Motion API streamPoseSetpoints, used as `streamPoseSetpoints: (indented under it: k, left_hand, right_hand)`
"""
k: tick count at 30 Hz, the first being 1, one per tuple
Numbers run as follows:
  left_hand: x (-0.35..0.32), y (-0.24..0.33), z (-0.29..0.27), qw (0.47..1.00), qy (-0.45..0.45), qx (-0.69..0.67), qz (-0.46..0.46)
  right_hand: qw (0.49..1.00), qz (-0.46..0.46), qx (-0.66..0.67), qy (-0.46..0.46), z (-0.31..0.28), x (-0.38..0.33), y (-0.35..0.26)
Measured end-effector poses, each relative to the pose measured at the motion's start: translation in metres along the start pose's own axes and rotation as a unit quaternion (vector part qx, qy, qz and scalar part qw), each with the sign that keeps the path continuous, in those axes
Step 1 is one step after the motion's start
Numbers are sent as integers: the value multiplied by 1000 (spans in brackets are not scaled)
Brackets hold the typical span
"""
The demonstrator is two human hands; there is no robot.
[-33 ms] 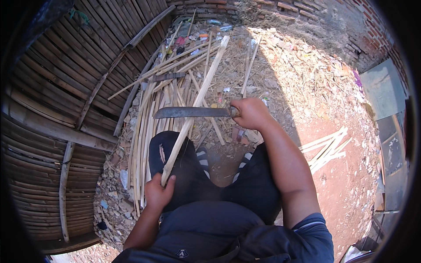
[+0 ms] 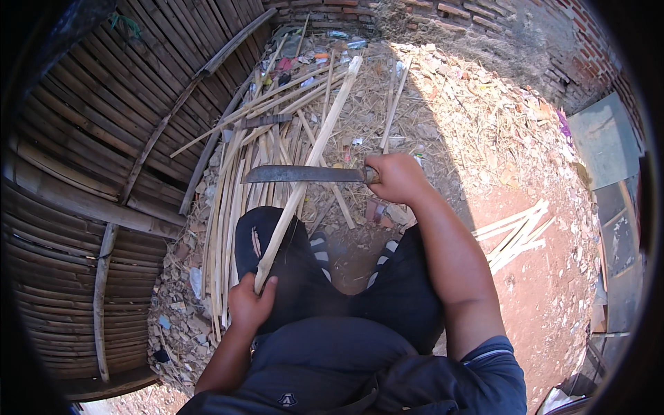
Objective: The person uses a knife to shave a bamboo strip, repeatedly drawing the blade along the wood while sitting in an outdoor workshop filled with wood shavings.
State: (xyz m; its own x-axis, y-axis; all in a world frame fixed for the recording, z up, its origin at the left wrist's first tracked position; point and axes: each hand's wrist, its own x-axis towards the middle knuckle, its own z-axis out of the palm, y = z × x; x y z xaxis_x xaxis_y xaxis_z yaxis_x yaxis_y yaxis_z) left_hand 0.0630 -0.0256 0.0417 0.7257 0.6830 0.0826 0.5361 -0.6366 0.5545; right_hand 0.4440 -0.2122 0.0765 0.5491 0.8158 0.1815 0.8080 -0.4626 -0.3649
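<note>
My left hand (image 2: pixel 251 303) is closed round the near end of a long, pale bamboo strip (image 2: pixel 333 117), beside my left knee. The strip slants up and away to the right, past the knee. In my right hand (image 2: pixel 401 178) is the handle of a machete (image 2: pixel 311 174), gripped in a fist. Its broad dark blade points left and lies across the strip around the strip's middle. Whether the edge is biting into the bamboo, I cannot tell.
Many split bamboo strips (image 2: pixel 235 200) lie piled to the left, with a second dark blade (image 2: pixel 266 121) on them. More cut strips (image 2: pixel 515 235) lie on the right. A slatted bamboo wall (image 2: pixel 76 124) stands left and a brick wall (image 2: pixel 477 41) at the back. Rubble and shavings cover the ground.
</note>
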Motion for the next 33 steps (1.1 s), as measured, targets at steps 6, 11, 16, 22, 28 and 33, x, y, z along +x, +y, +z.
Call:
streamPoseSetpoints:
  k: [6,11,16,22,28,33]
  left_hand:
    - [0,-2,2,1000,1,7,0]
    - [-1,-4,3,1000,6,12,2]
    - [-1,-2,2,1000,-3,1,-11]
    - [-1,-1,2,1000,-6,-10,-10]
    - [0,0,2,1000,-1,6,-3]
    - [-1,-3,4,1000,-1,7,-2]
  right_hand:
    - [999,30,15,17,3,-1,9]
    - [999,7,28,20,5,-1,7]
    - [1000,5,17,-9,0,0,2]
    - [1000,13,10,-24,0,0,6]
    - [999,18,24,-33,1,0,4]
    - [998,23,40,-31,5,0,6]
